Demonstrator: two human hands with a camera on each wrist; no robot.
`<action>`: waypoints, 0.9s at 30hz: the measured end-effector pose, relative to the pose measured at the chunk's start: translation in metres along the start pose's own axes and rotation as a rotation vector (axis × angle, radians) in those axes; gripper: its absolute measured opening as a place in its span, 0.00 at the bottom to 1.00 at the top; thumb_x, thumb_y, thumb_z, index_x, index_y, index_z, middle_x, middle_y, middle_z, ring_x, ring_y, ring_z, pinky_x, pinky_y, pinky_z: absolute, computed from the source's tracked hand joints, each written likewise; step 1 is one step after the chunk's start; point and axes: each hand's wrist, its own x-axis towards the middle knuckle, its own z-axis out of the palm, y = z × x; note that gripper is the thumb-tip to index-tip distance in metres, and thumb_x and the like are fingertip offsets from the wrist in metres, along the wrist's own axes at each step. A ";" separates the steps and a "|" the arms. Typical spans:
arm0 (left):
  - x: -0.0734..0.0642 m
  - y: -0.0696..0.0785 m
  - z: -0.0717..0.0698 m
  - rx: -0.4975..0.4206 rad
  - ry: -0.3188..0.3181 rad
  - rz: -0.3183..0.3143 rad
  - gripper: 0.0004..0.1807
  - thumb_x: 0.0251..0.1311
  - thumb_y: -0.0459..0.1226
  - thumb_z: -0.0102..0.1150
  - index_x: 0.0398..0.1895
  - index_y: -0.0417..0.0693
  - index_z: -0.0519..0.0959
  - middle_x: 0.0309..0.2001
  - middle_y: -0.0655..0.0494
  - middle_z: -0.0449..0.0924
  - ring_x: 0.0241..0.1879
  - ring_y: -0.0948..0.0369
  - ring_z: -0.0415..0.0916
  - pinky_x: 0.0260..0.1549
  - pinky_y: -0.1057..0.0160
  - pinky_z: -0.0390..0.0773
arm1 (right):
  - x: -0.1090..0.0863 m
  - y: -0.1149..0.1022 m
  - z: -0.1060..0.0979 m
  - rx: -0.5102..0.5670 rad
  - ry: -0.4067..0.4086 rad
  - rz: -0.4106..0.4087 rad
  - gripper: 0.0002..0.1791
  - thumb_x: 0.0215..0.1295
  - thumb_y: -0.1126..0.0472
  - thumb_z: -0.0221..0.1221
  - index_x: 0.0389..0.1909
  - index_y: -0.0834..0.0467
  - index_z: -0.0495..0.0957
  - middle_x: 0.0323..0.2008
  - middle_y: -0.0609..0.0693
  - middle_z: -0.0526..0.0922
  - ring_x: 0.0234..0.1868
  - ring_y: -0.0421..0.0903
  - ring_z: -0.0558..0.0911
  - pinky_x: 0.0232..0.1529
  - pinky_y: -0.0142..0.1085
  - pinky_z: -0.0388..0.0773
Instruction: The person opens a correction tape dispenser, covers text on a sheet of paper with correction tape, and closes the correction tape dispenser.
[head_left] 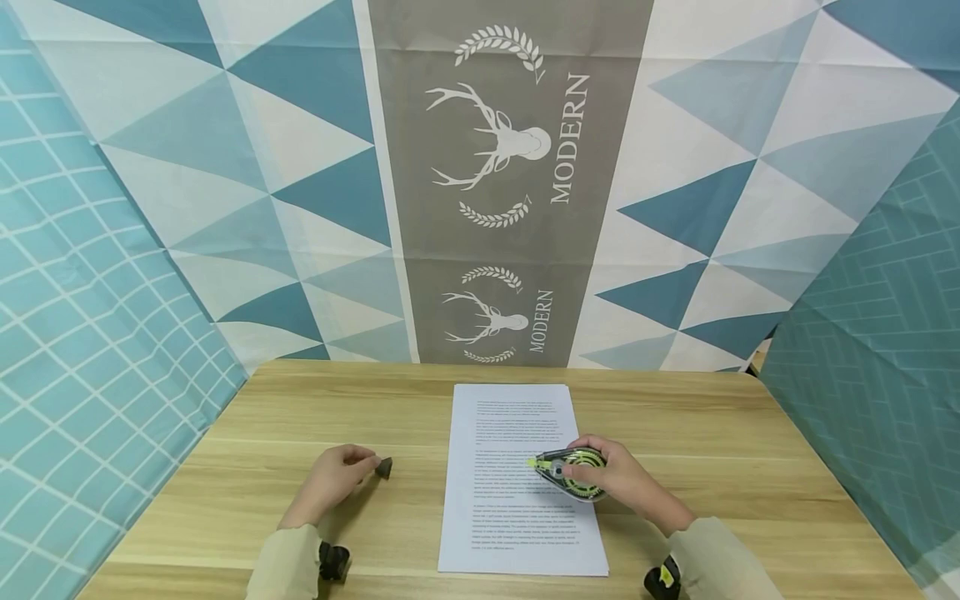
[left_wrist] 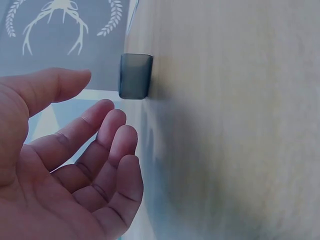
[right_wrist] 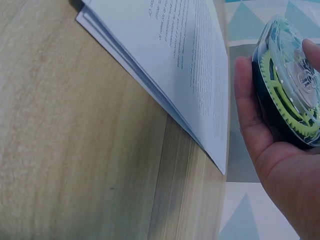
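A small dark see-through cap (head_left: 385, 468) (left_wrist: 136, 77) stands on the table, left of the paper. My left hand (head_left: 341, 479) (left_wrist: 65, 160) is right beside it; in the left wrist view, the thumb and loosely bent fingers are apart, with a gap to the cap. Over the right part of the printed sheets, my right hand (head_left: 626, 483) (right_wrist: 272, 160) grips a correction tape dispenser (head_left: 553, 468) (right_wrist: 280, 95) with a clear case and green gear wheels. The thumb lies on its upper face, and its green tip points left, above the text.
A stack of white printed sheets (head_left: 517, 558) lies in the middle of the wooden table (head_left: 247, 433). Behind the table hangs a patterned cloth backdrop (head_left: 495, 242), with tile-patterned cloths at both sides. Black straps with small devices (head_left: 333, 561) are on both wrists.
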 end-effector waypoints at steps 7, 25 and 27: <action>-0.002 0.006 0.000 -0.020 0.021 0.022 0.19 0.62 0.45 0.55 0.50 0.41 0.77 0.43 0.50 0.80 0.38 0.60 0.78 0.35 0.61 0.78 | 0.000 -0.001 0.000 0.001 -0.003 -0.001 0.25 0.56 0.52 0.64 0.49 0.62 0.72 0.49 0.59 0.76 0.40 0.46 0.77 0.39 0.38 0.79; -0.007 0.034 0.012 0.026 0.059 0.127 0.17 0.59 0.44 0.59 0.48 0.45 0.79 0.43 0.54 0.82 0.42 0.59 0.78 0.40 0.58 0.77 | -0.001 -0.001 0.000 0.006 -0.003 -0.002 0.24 0.56 0.52 0.64 0.48 0.62 0.73 0.47 0.58 0.77 0.39 0.46 0.77 0.38 0.38 0.79; -0.007 0.036 0.014 0.020 0.057 0.132 0.17 0.58 0.44 0.60 0.47 0.45 0.79 0.41 0.55 0.82 0.40 0.61 0.77 0.38 0.60 0.77 | -0.001 -0.001 0.000 0.003 0.000 -0.002 0.24 0.56 0.52 0.64 0.48 0.62 0.73 0.47 0.58 0.77 0.39 0.46 0.77 0.38 0.38 0.79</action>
